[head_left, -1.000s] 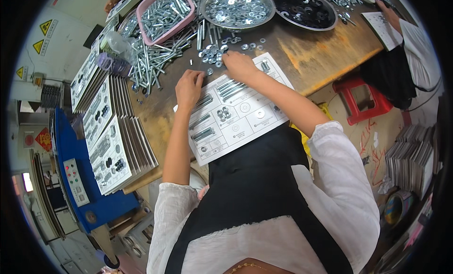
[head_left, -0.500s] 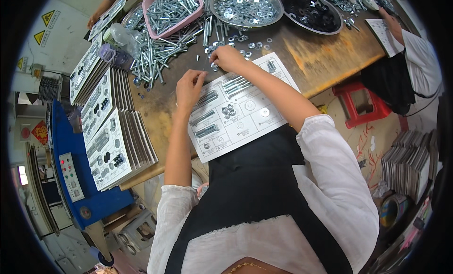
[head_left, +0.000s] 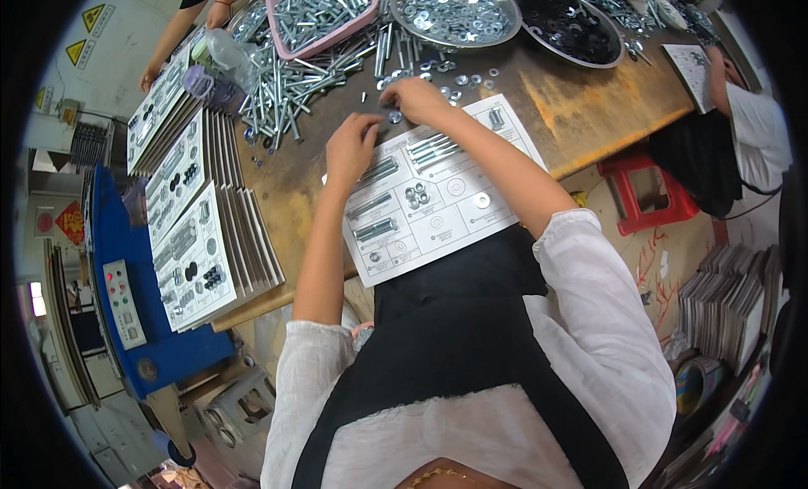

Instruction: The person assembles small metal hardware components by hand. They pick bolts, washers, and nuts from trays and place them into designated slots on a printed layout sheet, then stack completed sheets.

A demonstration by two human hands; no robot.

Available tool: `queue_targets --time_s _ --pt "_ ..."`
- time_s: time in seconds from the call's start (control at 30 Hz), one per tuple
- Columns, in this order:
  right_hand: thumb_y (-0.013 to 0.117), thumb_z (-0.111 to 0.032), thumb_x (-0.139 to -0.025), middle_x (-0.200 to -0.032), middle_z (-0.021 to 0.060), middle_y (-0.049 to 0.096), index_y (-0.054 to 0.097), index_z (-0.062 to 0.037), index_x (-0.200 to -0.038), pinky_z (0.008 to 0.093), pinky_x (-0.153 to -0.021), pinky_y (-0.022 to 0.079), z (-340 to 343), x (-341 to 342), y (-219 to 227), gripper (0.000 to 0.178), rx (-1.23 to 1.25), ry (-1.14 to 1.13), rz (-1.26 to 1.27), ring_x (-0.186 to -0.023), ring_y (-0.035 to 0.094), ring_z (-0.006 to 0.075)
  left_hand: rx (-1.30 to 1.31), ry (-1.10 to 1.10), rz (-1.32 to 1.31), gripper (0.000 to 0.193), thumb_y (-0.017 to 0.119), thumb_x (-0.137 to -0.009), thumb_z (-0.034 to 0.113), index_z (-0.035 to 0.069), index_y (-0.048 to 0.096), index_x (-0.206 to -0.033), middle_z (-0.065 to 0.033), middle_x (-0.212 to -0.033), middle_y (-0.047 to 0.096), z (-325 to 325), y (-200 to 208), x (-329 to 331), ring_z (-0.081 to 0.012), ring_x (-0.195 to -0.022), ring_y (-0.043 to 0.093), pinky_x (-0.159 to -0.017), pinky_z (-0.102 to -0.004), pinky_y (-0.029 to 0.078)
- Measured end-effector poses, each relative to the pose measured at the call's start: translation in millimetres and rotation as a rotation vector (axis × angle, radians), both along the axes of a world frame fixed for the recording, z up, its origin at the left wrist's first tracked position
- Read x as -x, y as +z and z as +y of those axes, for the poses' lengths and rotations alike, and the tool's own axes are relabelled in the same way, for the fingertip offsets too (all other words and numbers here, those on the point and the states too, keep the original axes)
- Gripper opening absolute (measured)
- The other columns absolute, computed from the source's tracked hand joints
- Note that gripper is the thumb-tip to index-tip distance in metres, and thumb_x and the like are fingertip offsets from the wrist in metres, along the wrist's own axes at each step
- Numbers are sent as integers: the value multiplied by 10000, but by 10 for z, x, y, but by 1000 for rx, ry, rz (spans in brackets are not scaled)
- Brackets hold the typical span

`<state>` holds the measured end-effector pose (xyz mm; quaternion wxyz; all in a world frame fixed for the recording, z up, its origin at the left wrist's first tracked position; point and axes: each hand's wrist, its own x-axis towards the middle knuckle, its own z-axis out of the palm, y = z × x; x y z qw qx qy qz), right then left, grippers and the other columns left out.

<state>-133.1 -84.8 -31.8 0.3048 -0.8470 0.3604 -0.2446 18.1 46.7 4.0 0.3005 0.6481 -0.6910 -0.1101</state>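
Observation:
My left hand (head_left: pixel 352 150) is at the card's upper left edge, fingers bent and the thumb a little apart from them, with nothing visible between. Just beyond the card, my right hand (head_left: pixel 418 102) reaches down to the table with its fingers curled together; whatever they hold is hidden. A loose washer (head_left: pixel 396 117) lies between the two hands. The white printed card (head_left: pixel 436 247) rests at the table's near edge and over my lap. On it lie long bolts (head_left: pixel 433 150), shorter bolts (head_left: pixel 374 229), a cluster of nuts (head_left: pixel 417 195) and a washer (head_left: pixel 482 200).
Loose bolts (head_left: pixel 282 89) are heaped beside a pink basket (head_left: pixel 305 51). Metal bowls hold silver washers (head_left: pixel 454 16) and black parts (head_left: pixel 572 28). Filled cards (head_left: pixel 198 262) are stacked at left. Other people's hands (head_left: pixel 220 14) (head_left: pixel 717 68) work nearby. A red stool (head_left: pixel 644 207) stands right.
The whole view has shifted slightly. My left thumb and fingers have parted somewhat, and my right hand has moved a little off the loose washer, which now shows more fully.

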Motion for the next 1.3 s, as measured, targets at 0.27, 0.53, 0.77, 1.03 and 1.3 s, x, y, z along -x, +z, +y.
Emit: queue_targets --time_s 0.27,0.53,0.77,1.03,1.3 --pt "654 -125 -809 -899 183 692 674 -50 -1012 457 -775 516 108 100 -88 218 17 -174 -49 -881 662 364 -252 -362 -81 329 674 -786 11 75 644 -1108 -111 -965 554 -549 113 -21 -250 -791 582 -759 -350 495" --pt "639 -91 -796 -937 217 684 682 -37 -978 462 -791 523 283 56 -78 195 -94 -197 -64 -914 657 385 -307 -353 -107 288 735 -766 89 30 637 -1030 -119 -893 582 -570 2 -151 -238 -759 595 -720 -351 500" --pt "649 -29 -767 -925 190 698 659 -8 -1009 419 -786 533 496 -60 15 243 -189 -176 -138 -888 676 347 -338 -257 70 310 761 -752 116 15 637 -1018 -124 -917 602 -386 22 -211 -239 -795 615 -724 -348 512" --pt "579 10 -788 -855 165 708 673 -1 -1016 373 -748 542 399 -151 -133 246 -274 -194 -338 -817 695 310 -229 -229 -13 279 729 -760 109 -17 635 -991 -146 -908 608 -396 -77 -252 -286 -786 630 -726 -378 514" --pt "604 -86 -879 -849 128 716 695 22 -992 317 -693 548 581 63 342 181 -534 -187 -357 -750 700 210 -82 -8 420 250 757 -753 51 -4 675 -983 -65 -830 619 -207 137 -238 -103 -673 571 -635 -240 489"
